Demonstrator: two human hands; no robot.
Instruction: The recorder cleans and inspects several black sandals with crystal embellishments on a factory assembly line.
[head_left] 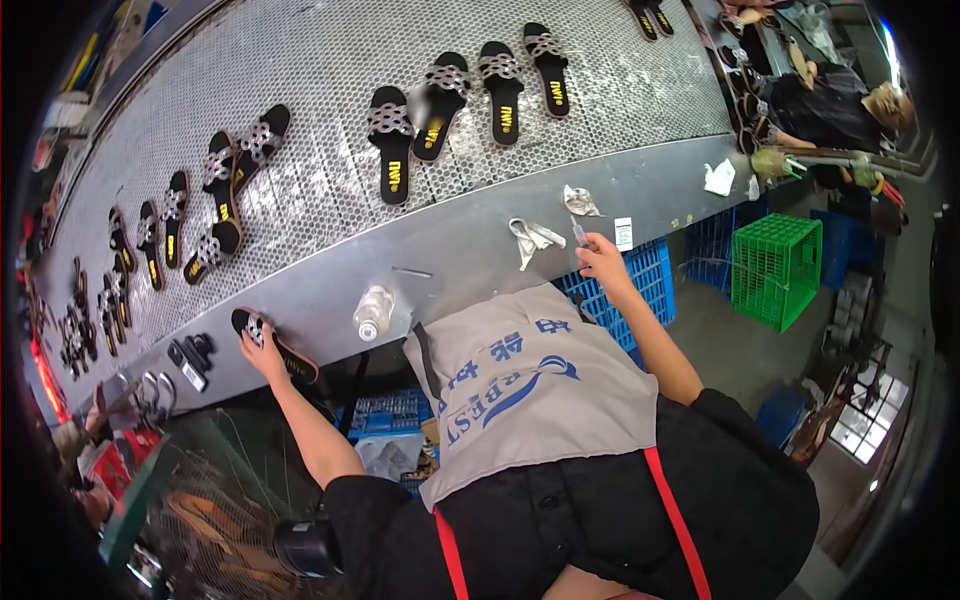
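Observation:
My left hand (262, 352) is closed on a black slide sandal (300, 368) at the metal ledge's front edge, fingers over its patterned strap. My right hand (601, 260) pinches a slim transparent tool (579, 233) that looks like a small syringe, its tip pointing away from me. Just beyond that tip lies a crumpled off-white wad (580, 201), with a white cloth (534, 241) to its left. A transparent bottle (372, 310) stands on the ledge between my hands. Near my left hand sits a black object with a white label (190, 362).
A perforated conveyor belt (320, 235) carries several black sandals (392, 145) beyond the ledge. At right are a green crate (776, 270) and a blue crate (652, 290). A caged fan (220, 530) stands at lower left. Another person (840, 108) is at far right.

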